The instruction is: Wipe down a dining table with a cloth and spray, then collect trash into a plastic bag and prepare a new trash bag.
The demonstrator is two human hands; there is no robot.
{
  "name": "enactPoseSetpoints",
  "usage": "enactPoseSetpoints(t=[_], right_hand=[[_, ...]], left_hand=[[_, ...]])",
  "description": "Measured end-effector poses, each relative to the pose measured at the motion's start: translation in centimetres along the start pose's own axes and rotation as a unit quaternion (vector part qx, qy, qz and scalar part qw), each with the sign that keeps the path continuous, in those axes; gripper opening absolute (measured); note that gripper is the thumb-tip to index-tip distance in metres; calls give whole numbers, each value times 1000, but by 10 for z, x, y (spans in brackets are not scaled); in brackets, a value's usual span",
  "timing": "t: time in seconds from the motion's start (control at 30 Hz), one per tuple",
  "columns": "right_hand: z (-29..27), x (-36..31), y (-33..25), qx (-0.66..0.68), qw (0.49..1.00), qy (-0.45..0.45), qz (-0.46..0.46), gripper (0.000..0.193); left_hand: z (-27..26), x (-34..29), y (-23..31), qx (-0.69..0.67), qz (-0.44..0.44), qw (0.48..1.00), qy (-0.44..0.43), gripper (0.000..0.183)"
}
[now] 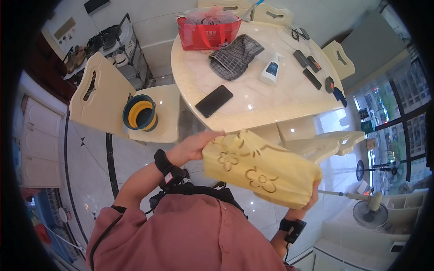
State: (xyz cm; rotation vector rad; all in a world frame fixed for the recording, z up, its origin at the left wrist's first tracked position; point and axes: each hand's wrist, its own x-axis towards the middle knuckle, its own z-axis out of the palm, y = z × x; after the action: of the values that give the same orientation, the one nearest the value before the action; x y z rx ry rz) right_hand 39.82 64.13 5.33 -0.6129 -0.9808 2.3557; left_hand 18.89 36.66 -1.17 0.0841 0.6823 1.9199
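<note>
Between my two hands, in front of my body and off the table, is a yellow box-shaped thing (262,169) with dark outlines of flowers and a creased, soft-looking surface. I cannot make out its exact kind. My left hand (199,145) grips its upper left end, the fingers partly behind it. At the lower right end my right hand (308,198) wraps round it, with most fingers hidden. Past it on the marble-patterned table (253,115) lie a black phone (214,101) and a crumpled grey checked cloth (235,56). A white spray bottle (270,70) with a blue label is beside the cloth.
A red bag (209,36) stands at the table's far left. Several small dark devices (312,78) lie on its right side. On the left chair (162,106) sits a blue and yellow bucket (140,113). A fan (370,214) stands at the right; a shoe rack (129,56) stands behind.
</note>
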Motion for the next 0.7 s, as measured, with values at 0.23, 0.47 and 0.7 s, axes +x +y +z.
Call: enactPoseSetpoints(t=[0.23, 0.47, 0.7], right_hand=[[14, -3, 3, -100, 991, 46, -77, 50], [-23, -10, 5, -119, 990, -59, -45, 59], [-28, -26, 5, -169, 981, -93, -21, 55]], left_hand=[[-16, -15, 44, -160, 75, 984, 34, 40], [0, -39, 46, -129, -137, 980, -68, 62], [4, -35, 58, 72, 48, 984, -158, 54]])
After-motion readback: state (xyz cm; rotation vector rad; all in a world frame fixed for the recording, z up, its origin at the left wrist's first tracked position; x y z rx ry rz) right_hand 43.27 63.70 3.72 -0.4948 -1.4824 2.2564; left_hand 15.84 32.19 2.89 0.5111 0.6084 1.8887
